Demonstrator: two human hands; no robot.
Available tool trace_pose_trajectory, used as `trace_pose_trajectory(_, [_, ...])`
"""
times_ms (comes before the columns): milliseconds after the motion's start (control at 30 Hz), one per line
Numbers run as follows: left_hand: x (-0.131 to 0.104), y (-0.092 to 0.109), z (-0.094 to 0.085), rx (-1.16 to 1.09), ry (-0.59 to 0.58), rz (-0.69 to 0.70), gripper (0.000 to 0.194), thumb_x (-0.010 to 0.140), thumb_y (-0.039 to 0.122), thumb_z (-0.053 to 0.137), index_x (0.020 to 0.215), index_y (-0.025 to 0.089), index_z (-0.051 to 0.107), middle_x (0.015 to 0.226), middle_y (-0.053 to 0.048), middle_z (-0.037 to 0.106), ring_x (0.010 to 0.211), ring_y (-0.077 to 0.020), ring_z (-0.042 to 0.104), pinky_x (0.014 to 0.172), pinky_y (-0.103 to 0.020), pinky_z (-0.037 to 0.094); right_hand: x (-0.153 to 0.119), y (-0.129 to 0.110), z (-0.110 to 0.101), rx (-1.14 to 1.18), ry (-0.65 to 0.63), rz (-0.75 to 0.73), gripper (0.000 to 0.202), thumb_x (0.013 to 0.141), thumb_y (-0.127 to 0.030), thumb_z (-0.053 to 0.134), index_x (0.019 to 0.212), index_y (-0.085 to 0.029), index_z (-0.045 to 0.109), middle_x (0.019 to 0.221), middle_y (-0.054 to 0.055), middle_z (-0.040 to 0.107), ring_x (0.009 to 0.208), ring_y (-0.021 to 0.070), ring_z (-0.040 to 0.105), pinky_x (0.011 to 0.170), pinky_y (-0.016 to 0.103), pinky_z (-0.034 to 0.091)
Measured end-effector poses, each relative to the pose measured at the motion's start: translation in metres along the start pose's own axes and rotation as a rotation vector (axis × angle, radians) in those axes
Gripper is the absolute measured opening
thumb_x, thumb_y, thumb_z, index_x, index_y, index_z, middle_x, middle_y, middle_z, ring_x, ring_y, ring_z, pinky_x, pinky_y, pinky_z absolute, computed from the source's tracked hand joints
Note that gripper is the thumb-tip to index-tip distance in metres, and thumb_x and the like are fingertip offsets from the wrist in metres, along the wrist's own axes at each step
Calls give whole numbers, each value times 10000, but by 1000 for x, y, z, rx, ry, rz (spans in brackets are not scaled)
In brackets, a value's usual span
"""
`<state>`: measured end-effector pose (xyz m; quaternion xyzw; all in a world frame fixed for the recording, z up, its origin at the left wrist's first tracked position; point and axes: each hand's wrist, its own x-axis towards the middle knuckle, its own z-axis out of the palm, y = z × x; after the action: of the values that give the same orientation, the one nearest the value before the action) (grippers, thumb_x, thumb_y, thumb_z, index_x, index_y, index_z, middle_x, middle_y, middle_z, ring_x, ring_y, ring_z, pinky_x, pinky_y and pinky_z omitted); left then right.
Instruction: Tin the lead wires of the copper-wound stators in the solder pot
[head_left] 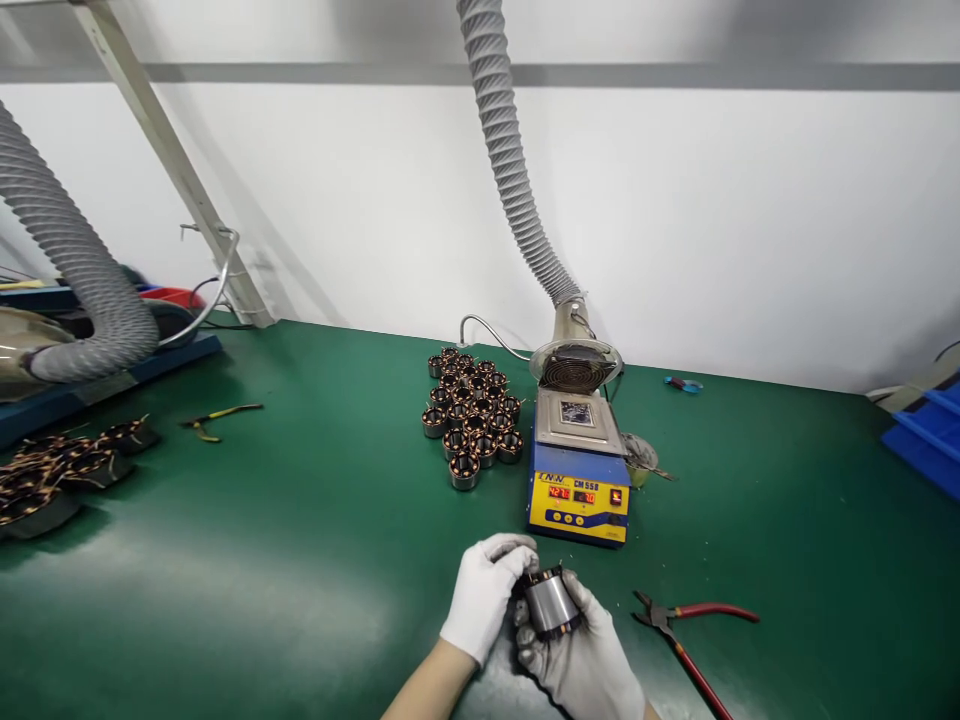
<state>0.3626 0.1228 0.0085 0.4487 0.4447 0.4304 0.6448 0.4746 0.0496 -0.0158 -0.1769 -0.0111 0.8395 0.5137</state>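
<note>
My right hand (585, 655), in a white glove with greyed fingertips, is wrapped round a silver motor stator (551, 604) with black ends, held tilted above the green table. My left hand (491, 590), also gloved in white, has its fingers pinched together at the stator's upper left edge, where short wires stick out. What the left fingertips pinch is too small to make out. Just beyond the hands stands a blue and yellow solder pot (577, 505) with a lit red display.
Many stators (475, 422) stand grouped left of the pot. Red-handled cutters (664, 616) lie at the right, yellow-handled pliers (217, 415) at the left, near larger stators (90, 465). A grey duct hose (506, 150) hangs over the pot; a blue bin (934, 430) stands far right.
</note>
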Motion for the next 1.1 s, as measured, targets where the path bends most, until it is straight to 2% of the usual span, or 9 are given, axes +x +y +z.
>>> trace_pose_trajectory(100, [8,0,-10,-80,74,17,306,661,409,648,817,145,653,688,-25,665,687,-163,590,698,-246,460,-1,-1,1,-17,-39,23,433,678,-465,691,962,-139,671,773,87,703,635,157,639,607,245,456])
trace_pose_trajectory(200, [6,3,-10,-119,-38,-46,466,703,529,606,939,130,648,798,-73,687,793,-205,620,791,-305,465,0,-1,2,-14,-37,15,430,687,-467,688,971,-145,667,810,88,697,677,164,639,640,254,459])
trace_pose_trajectory(333, [-5,4,2,-43,-123,-87,258,562,274,754,744,100,698,725,-86,685,696,-215,608,635,-273,459,6,7,-4,-107,45,-171,290,694,-408,700,883,-192,658,861,60,692,754,193,638,711,323,474])
trace_pose_trajectory(533, [5,6,-18,-112,39,-9,320,642,382,714,830,128,666,727,-36,666,706,-171,595,710,-257,455,23,23,-24,-792,368,-697,488,520,-297,774,966,-235,585,926,57,665,756,224,634,690,358,520])
trace_pose_trajectory(633, [6,5,-22,-152,-52,-24,509,699,520,668,1046,150,617,920,-65,676,908,-209,600,872,-301,427,22,25,-25,-1193,577,-918,412,511,-231,735,885,-225,564,853,41,670,778,213,641,723,304,520])
trace_pose_trajectory(733, [-1,-3,-6,-136,-190,-126,487,610,432,779,959,109,673,907,-120,688,903,-261,613,823,-327,450,18,25,-18,-1471,653,-992,348,526,-261,727,803,-224,522,678,11,653,586,189,626,553,266,520])
trace_pose_trajectory(867, [-4,-14,13,-252,-82,-146,428,528,452,792,759,113,670,695,-84,681,655,-203,621,638,-285,472,18,23,-11,-1727,572,-1125,236,572,-221,660,706,-237,468,600,-15,592,496,162,564,464,251,477])
trace_pose_trajectory(1000, [4,-5,-3,-316,92,-51,488,608,556,690,880,157,620,724,-41,675,736,-184,632,744,-276,475,20,22,-16,-1770,546,-1110,263,604,-222,664,818,-226,513,744,34,638,626,192,612,572,293,510])
trace_pose_trajectory(1100, [6,12,-22,-216,77,4,436,665,540,658,921,187,640,804,-10,681,902,-177,604,875,-244,416,20,22,-21,-1750,602,-1042,362,570,-250,724,865,-222,517,803,63,654,683,223,630,626,327,517])
